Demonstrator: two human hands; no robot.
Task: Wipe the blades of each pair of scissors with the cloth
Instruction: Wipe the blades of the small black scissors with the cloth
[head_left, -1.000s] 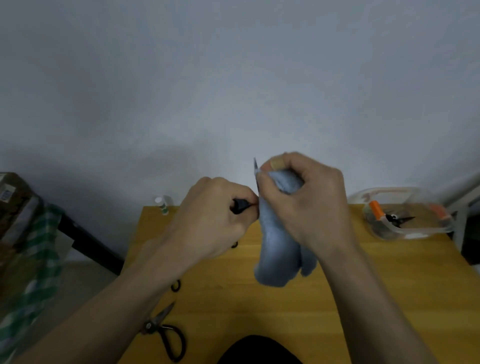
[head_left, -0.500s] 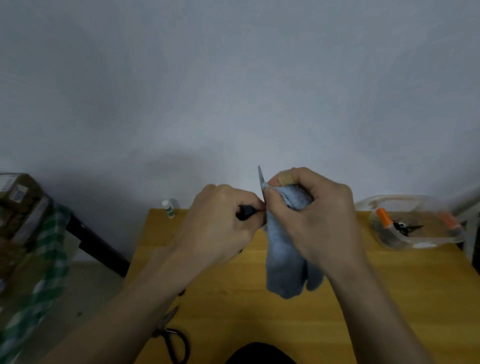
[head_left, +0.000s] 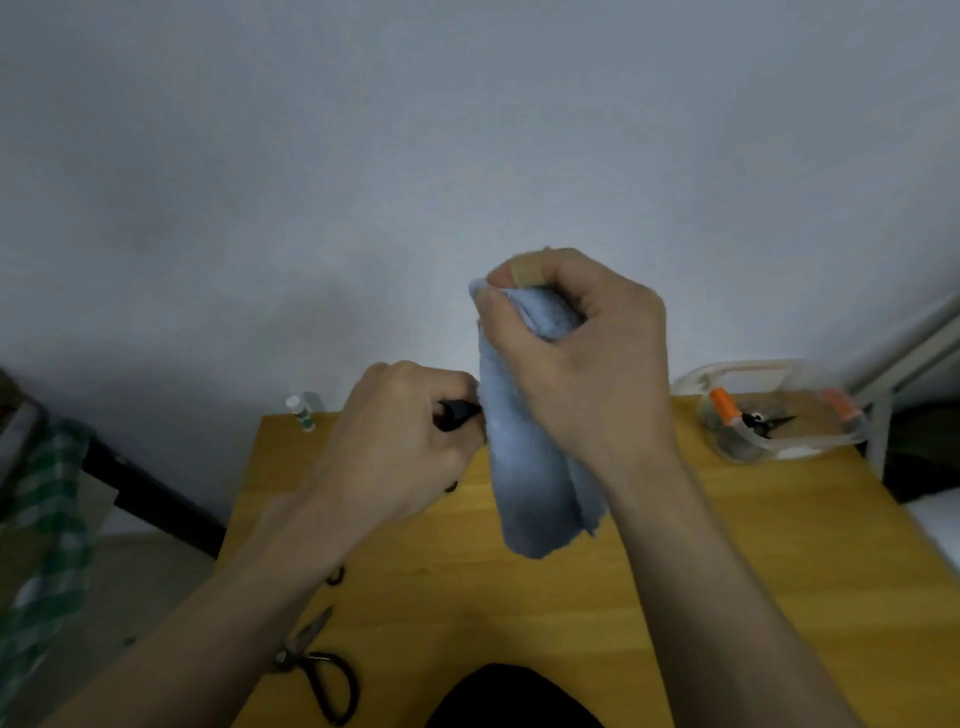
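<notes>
My left hand (head_left: 402, 441) grips the black handle (head_left: 457, 414) of a pair of scissors above the wooden table (head_left: 753, 571). Their blades are hidden inside the light blue cloth (head_left: 530, 467). My right hand (head_left: 582, 358) pinches the cloth's top between thumb and fingers, with the rest hanging down. A bandage wraps one fingertip of that hand. Another pair of black-handled scissors (head_left: 311, 670) lies on the table at the near left. More scissors with a dark tip (head_left: 763, 422) lie in a clear plastic container (head_left: 779, 410) at the far right.
A small white bottle (head_left: 301, 413) stands at the table's far left corner. Green checked fabric (head_left: 41, 519) hangs off to the left beside a dark bar. A white frame stands at the right edge. A grey wall rises behind the table.
My right hand has slid the cloth up along the blades, and the blade tip that showed before is now covered. My left hand holds the handle lower than before.
</notes>
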